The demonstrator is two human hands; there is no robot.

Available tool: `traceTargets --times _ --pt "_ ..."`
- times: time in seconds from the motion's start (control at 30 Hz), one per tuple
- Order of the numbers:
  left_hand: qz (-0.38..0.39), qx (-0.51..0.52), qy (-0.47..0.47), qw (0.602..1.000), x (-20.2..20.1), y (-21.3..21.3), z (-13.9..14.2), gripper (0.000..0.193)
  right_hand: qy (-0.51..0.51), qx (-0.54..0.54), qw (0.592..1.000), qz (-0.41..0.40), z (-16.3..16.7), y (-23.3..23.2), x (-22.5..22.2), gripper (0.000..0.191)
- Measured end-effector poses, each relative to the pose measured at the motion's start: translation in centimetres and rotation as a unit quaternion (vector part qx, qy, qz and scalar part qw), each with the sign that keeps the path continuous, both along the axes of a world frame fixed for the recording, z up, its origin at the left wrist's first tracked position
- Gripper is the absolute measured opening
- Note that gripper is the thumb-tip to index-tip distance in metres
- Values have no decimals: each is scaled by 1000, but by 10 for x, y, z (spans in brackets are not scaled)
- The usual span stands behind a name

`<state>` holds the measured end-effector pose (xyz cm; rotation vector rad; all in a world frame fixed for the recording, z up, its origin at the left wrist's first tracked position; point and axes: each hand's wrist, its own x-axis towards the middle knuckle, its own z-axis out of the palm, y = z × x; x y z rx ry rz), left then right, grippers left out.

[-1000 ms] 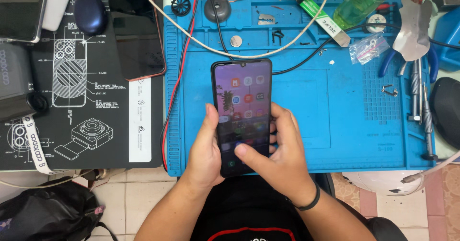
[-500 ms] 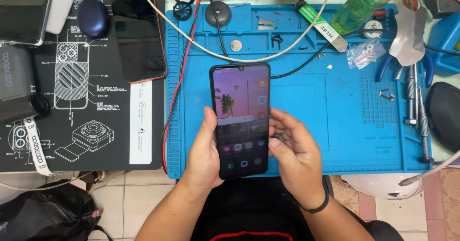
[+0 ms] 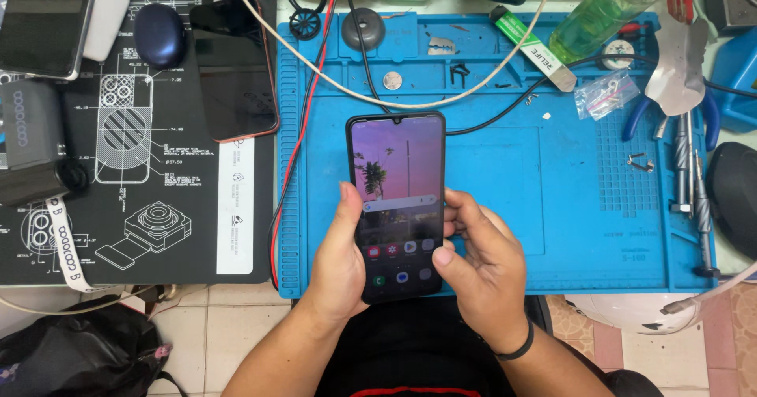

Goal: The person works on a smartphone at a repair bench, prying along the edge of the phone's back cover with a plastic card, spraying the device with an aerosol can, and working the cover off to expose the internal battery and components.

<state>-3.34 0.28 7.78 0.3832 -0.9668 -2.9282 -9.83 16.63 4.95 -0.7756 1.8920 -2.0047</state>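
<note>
The smartphone [image 3: 397, 204] (screen lit, showing its home page) is held upright over the near edge of the blue work mat [image 3: 568, 208]. The left hand [image 3: 341, 263] wraps its left side to steady it; the right hand [image 3: 481, 259] grips the other side, thumb apparently resting by the screen's lower edge.
</note>
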Motion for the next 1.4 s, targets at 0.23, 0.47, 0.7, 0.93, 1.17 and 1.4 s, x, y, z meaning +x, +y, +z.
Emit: traceTargets --times 0.23,0.47,0.7,0.93,1.17,1.4 --pt "-7 27 23 999 1 1 -7 83 -74 -88 993 27 -4 1 0 54" --pt "-12 27 40 999 1 0 -4 83 -118 -93 988 29 -4 5 0 56" --pt "-4 50 9 999 4 -3 -10 77 -122 -86 988 27 -6 6 0 55" --pt "-17 24 30 999 5 1 5 63 -183 -99 978 30 0 5 -9 51" --pt "26 -665 79 743 10 3 59 74 -121 -156 974 110 61 38 -31 71" --pt "82 -787 85 605 -7 13 78 89 -177 -100 978 37 70 49 -29 62"
